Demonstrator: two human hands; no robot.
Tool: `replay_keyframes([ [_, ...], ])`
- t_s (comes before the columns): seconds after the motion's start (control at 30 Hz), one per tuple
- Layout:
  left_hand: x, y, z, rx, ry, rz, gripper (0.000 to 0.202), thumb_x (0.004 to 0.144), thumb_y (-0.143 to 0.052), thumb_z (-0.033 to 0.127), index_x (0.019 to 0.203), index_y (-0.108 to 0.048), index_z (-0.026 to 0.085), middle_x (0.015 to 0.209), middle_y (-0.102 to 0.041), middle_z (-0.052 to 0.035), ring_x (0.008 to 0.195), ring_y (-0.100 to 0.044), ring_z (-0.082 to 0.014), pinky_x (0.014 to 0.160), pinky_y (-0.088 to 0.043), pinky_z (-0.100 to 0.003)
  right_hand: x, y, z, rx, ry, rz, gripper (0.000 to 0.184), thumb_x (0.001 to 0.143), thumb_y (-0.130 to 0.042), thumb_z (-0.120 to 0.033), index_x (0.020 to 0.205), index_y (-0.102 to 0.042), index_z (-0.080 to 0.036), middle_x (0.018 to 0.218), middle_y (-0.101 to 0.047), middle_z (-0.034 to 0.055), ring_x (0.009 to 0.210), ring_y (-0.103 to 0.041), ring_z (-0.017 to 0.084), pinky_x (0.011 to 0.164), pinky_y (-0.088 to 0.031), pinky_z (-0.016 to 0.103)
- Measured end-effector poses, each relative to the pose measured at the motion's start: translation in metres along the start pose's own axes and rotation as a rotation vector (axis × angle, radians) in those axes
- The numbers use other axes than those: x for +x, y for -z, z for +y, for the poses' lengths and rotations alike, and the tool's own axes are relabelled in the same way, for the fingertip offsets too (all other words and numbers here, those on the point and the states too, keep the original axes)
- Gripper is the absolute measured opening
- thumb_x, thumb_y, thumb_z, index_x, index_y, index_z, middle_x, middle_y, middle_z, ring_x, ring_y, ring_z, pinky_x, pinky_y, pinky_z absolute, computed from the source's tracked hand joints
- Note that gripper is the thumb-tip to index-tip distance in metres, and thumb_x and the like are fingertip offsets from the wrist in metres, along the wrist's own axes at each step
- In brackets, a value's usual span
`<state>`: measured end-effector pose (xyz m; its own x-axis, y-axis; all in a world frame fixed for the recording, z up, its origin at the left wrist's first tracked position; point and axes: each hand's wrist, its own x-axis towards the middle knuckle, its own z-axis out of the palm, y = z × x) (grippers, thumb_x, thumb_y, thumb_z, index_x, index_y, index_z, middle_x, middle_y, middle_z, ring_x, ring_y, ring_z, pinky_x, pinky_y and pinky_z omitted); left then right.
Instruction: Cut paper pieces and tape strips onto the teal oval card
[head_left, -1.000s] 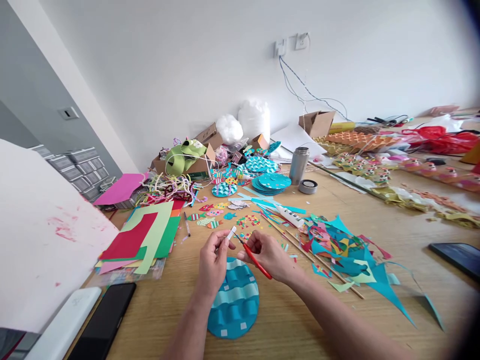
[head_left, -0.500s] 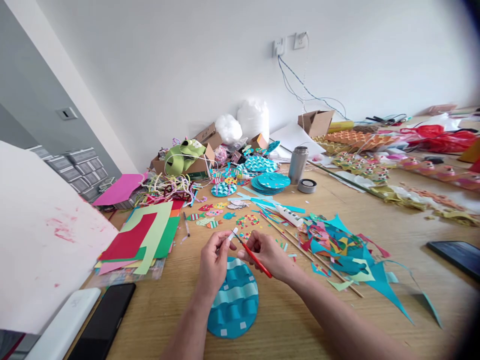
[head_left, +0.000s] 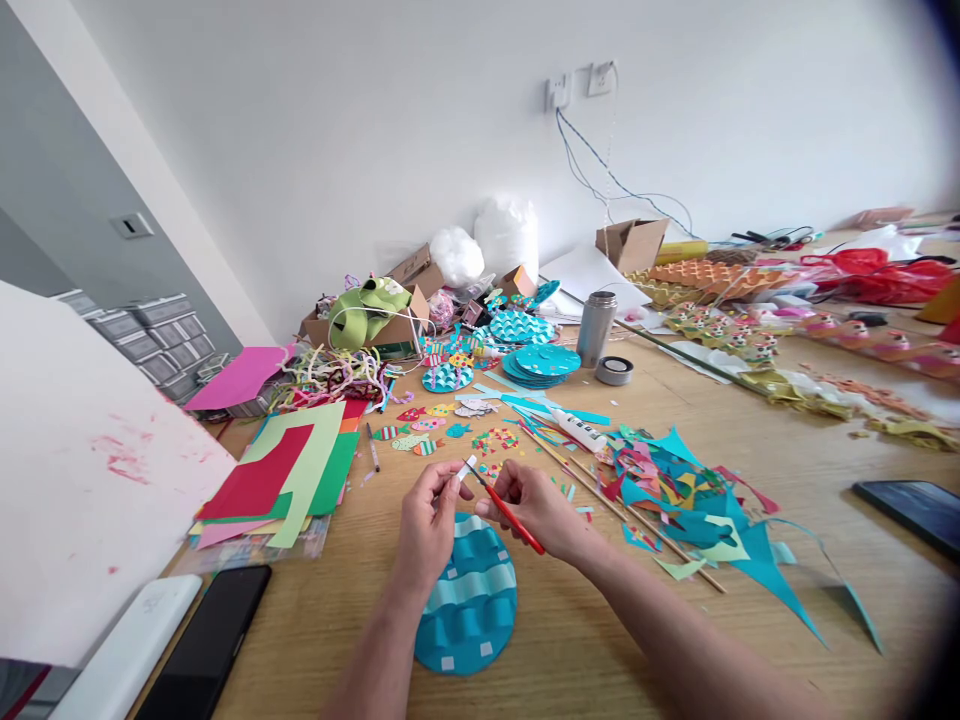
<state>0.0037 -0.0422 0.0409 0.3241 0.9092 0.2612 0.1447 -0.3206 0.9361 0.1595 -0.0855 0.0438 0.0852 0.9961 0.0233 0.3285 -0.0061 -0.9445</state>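
Between the fingertips of my left hand a small white strip is pinched, its end pointing up and right. My right hand is closed around red-handled scissors; their dark blades reach the strip's edge. Whether the blades are parted is too small to tell. Below both hands lies a round blue disc with wavy paper bands and several small white squares on it. Just beyond the hands are paper fish and a scatter of tiny coloured paper bits.
Paper sheets, a black phone and a white slab-shaped object are at left. Paper scraps, wooden sticks and a glue tube lie to the right. Farther back stand stacked blue discs and a steel flask.
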Motion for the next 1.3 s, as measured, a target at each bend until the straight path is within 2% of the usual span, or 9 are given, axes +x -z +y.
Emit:
replay_keyframes([
  [0.37, -0.0003, 0.0, 0.0024, -0.019, 0.008, 0.003, 0.029, 0.086, -0.05, 0.038, 0.101, -0.059, 0.015, 0.078, -0.067, -0.0056, 0.072, -0.062, -0.0154, 0.066, -0.046, -0.024, -0.0022, 0.0003, -0.005, -0.043, 0.007, -0.005, 0.041, 0.067, -0.07, -0.051, 0.066, -0.042, -0.021, 0.05, -0.051, -0.0056, 0.043, -0.046, 0.009, 0.039, -0.027, 0.02],
  [0.6, 0.0, -0.0001, 0.0004, -0.026, -0.014, -0.001, 0.029, 0.087, -0.049, 0.038, 0.102, -0.059, 0.015, 0.078, -0.066, -0.0052, 0.075, -0.063, -0.0165, 0.072, -0.048, -0.027, -0.0014, 0.0006, -0.0058, -0.058, 0.009, 0.019, 0.044, 0.063, -0.072, -0.051, 0.064, -0.041, -0.021, 0.049, -0.048, -0.0068, 0.044, -0.045, 0.009, 0.039, -0.026, 0.02],
  [1.03, -0.0006, -0.0004, 0.0046, -0.036, -0.008, 0.01, 0.028, 0.086, -0.051, 0.037, 0.098, -0.06, 0.015, 0.075, -0.064, -0.0042, 0.074, -0.062, -0.0158, 0.069, -0.047, -0.025, 0.0003, -0.0004, -0.0006, -0.088, 0.032, 0.063, 0.046, 0.06, -0.073, -0.052, 0.063, -0.039, -0.021, 0.05, -0.041, -0.0079, 0.047, -0.032, 0.007, 0.041, -0.021, 0.021],
  [1.3, 0.0001, -0.0006, 0.0038, -0.024, -0.01, 0.007, 0.027, 0.086, -0.049, 0.036, 0.099, -0.06, 0.015, 0.076, -0.065, -0.0045, 0.074, -0.062, -0.0156, 0.07, -0.047, -0.025, -0.0003, 0.0001, -0.002, -0.183, 0.027, 0.108, 0.046, 0.06, -0.072, -0.052, 0.062, -0.038, -0.022, 0.051, -0.041, -0.0075, 0.047, -0.033, 0.009, 0.043, -0.023, 0.022],
])
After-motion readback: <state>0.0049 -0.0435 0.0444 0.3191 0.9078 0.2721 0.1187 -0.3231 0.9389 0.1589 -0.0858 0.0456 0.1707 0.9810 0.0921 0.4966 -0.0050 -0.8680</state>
